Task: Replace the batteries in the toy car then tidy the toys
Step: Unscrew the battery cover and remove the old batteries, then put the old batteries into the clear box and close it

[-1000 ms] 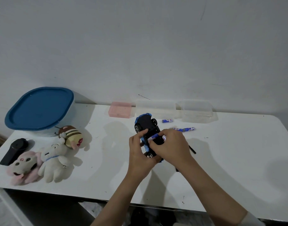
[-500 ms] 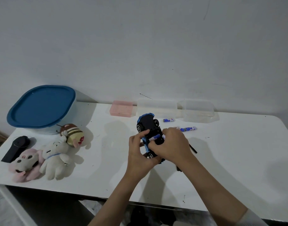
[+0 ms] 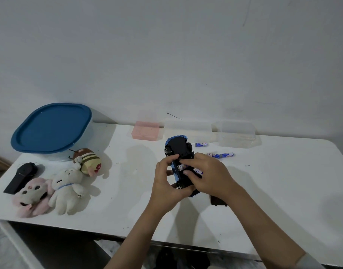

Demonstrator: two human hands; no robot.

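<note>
The blue toy car [image 3: 178, 146] is upside down above the white table [image 3: 283, 181], its black underside facing me. My left hand [image 3: 167, 184] grips the car from the left side. My right hand [image 3: 207, 175] pinches a battery [image 3: 181, 167] lying across the car's open battery bay; a second battery [image 3: 198, 171] shows under its fingers. Three loose batteries lie behind: one [image 3: 201, 145] near the car's front, two [image 3: 220, 155] end to end at the right. A small black cover piece [image 3: 217, 201] rests on the table under my right wrist.
A tub with a blue lid [image 3: 50, 129] stands at the back left. Three plush toys [image 3: 67, 189] and a black remote [image 3: 21, 176] lie at the left. A pink box [image 3: 145, 131] and two clear boxes [image 3: 237, 135] line the wall. The near table edge runs below my forearms.
My right hand's fingers have shifted lower over the battery bay, and the battery now lies deeper across the car's underside. The car and my left hand have hardly moved.
</note>
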